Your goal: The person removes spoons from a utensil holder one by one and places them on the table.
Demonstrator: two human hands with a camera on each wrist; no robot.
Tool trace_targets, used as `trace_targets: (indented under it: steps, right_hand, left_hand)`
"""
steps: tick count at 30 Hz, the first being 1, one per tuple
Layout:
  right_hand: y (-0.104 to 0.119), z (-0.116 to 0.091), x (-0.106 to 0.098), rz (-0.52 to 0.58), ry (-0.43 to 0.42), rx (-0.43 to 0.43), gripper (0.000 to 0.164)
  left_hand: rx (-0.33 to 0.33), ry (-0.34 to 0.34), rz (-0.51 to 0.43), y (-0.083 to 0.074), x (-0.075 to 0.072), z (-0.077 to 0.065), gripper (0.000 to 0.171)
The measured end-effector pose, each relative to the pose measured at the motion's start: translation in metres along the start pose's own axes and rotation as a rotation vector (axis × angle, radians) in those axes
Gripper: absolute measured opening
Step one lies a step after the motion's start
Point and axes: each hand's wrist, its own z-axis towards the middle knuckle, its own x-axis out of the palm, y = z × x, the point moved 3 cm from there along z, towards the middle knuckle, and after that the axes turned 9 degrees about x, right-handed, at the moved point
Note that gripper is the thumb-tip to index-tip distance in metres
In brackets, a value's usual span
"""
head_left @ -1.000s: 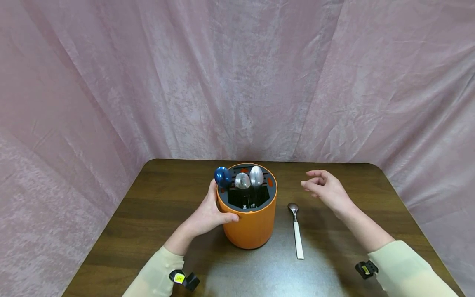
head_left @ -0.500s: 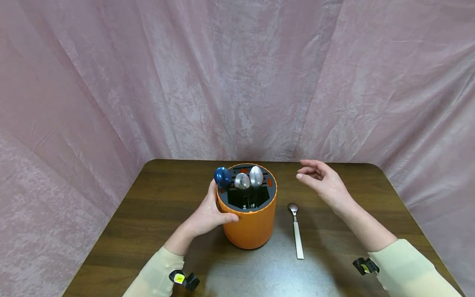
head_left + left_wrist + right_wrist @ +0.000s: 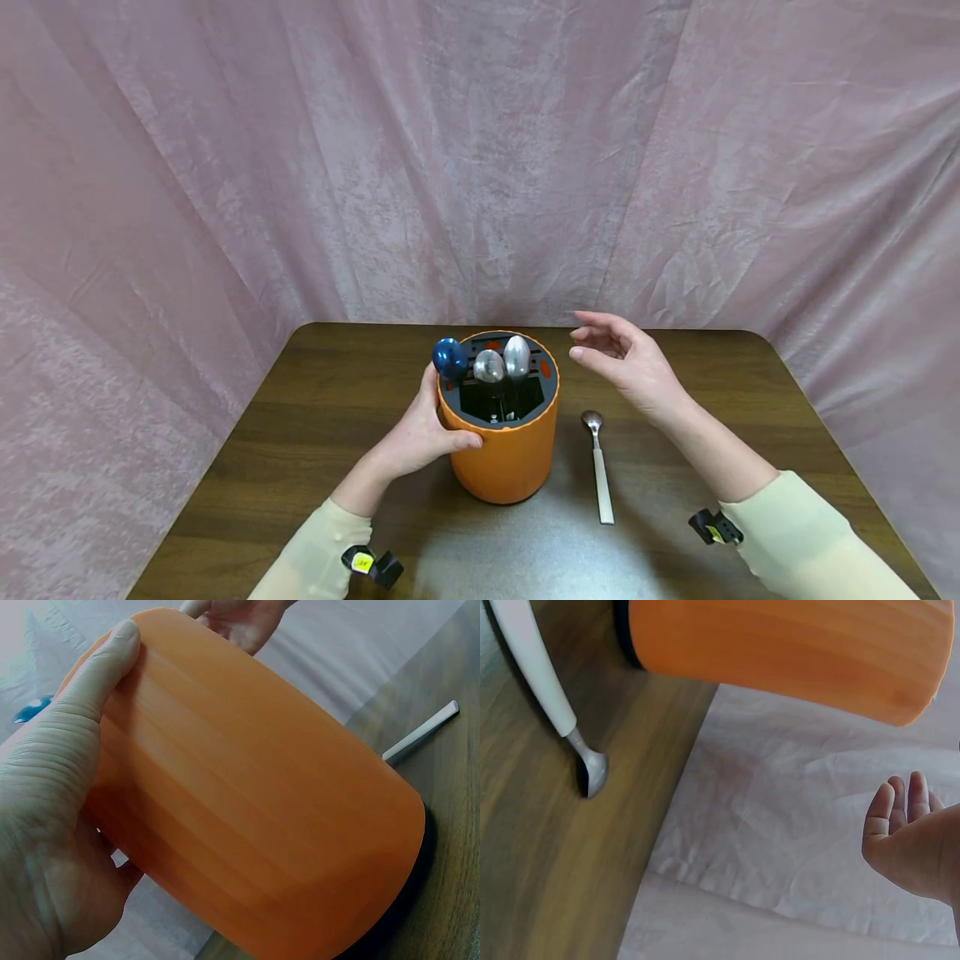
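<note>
A person's left hand [image 3: 416,437] grips the near left side of an orange utensil holder [image 3: 506,467], thumb on the front wall and fingers wrapped behind, as the container stands upright on a dark wooden table [image 3: 300,433]. The right hand [image 3: 630,362] hovers in the air to the right of the holder's rim, touching nothing, its fingers loosely bent and set moderately wide of the thumb. Rising bowl-up from the holder are a blue spoon [image 3: 450,359], at the left edge beside the gripping hand, and two silver ones, a round-bowled spoon [image 3: 489,367] in the middle and a longer-bowled spoon [image 3: 517,357] just right of it. A white-handled spoon [image 3: 602,486] lies on the tabletop near the holder's right side, its bowl pointing toward a draped pink curtain [image 3: 480,167] behind the table.
</note>
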Motion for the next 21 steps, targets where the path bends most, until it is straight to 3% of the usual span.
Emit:
trace_targets:
  steps: [14, 21]
  right_hand:
    - [0.012, 0.007, 0.026, -0.069, 0.077, 0.037, 0.057]
    - [0.016, 0.01, 0.039, -0.091, 0.108, -0.001, 0.057]
  left_hand:
    - [0.024, 0.008, -0.011, 0.0, 0.0, 0.0, 0.115]
    - [0.022, 0.012, -0.01, 0.0, 0.001, 0.0, 0.114]
